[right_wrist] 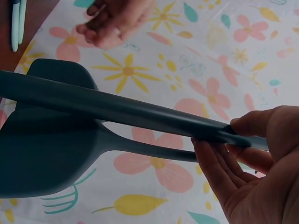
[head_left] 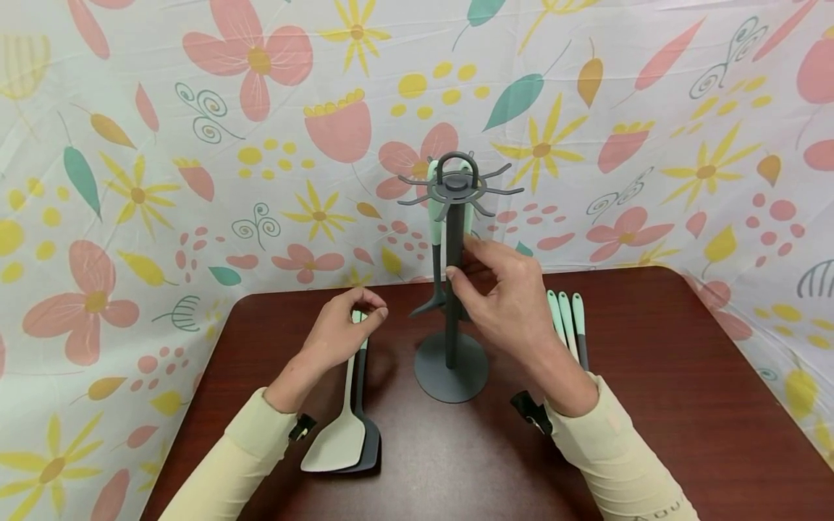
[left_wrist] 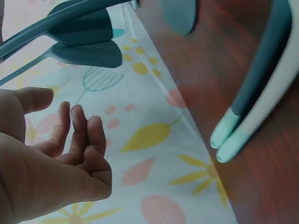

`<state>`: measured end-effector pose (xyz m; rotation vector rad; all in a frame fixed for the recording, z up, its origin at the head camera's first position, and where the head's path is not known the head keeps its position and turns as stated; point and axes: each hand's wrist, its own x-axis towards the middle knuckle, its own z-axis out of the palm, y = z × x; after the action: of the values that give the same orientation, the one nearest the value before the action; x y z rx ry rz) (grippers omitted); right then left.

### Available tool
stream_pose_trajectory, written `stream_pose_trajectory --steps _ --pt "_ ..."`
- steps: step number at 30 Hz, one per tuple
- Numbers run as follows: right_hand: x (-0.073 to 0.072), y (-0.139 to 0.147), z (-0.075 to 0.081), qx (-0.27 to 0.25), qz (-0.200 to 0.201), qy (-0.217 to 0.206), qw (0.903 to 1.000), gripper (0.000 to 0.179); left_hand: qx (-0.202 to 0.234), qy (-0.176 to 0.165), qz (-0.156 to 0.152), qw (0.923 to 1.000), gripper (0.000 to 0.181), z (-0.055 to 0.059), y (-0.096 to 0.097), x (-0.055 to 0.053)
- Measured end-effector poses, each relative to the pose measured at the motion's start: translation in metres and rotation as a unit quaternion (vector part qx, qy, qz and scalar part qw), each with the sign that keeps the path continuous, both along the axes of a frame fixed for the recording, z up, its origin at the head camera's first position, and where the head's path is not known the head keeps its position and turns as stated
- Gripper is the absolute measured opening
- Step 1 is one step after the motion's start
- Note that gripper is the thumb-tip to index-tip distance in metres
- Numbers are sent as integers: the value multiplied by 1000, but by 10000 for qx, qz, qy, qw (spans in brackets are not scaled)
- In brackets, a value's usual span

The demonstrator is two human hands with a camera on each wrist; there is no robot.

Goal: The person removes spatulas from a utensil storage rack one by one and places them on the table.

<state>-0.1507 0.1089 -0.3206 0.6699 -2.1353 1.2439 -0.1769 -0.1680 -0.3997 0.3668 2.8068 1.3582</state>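
A dark grey utensil stand [head_left: 452, 289] rises from a round base, with a ring of hooks and a loop on top. My right hand [head_left: 504, 297] holds its pole, thumb on the near side and fingers behind. Mint-handled dark utensils hang on the far hooks; a spatula [right_wrist: 56, 154] shows behind the pole in the right wrist view. My left hand [head_left: 342, 325] hovers above the handle ends of a cream turner [head_left: 335, 441] and a dark turner [head_left: 371, 445] lying on the table. Its fingers are loosely bent and hold nothing.
Several mint-handled utensils [head_left: 565, 318] lie to the right of the stand, partly hidden by my right forearm. The dark red-brown table [head_left: 704, 405] ends at a hanging cloth [head_left: 619, 108] printed with flowers.
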Motion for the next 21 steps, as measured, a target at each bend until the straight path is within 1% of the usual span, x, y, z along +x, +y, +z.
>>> stream_pose_trajectory --steps 3,7,15,21 --pt "-1 1 0 4 36 17 10000 32 164 282 -115 9994 15 6 6 -2" --pt "-2 2 0 26 74 -7 10000 31 459 570 -314 9968 17 13 15 -5" --pt "-4 4 -1 18 162 -26 9999 30 1139 853 -658 9876 18 26 32 -12" --pt "-5 5 -1 3 261 -15 9997 32 1393 1037 -894 9807 23 34 41 -17"
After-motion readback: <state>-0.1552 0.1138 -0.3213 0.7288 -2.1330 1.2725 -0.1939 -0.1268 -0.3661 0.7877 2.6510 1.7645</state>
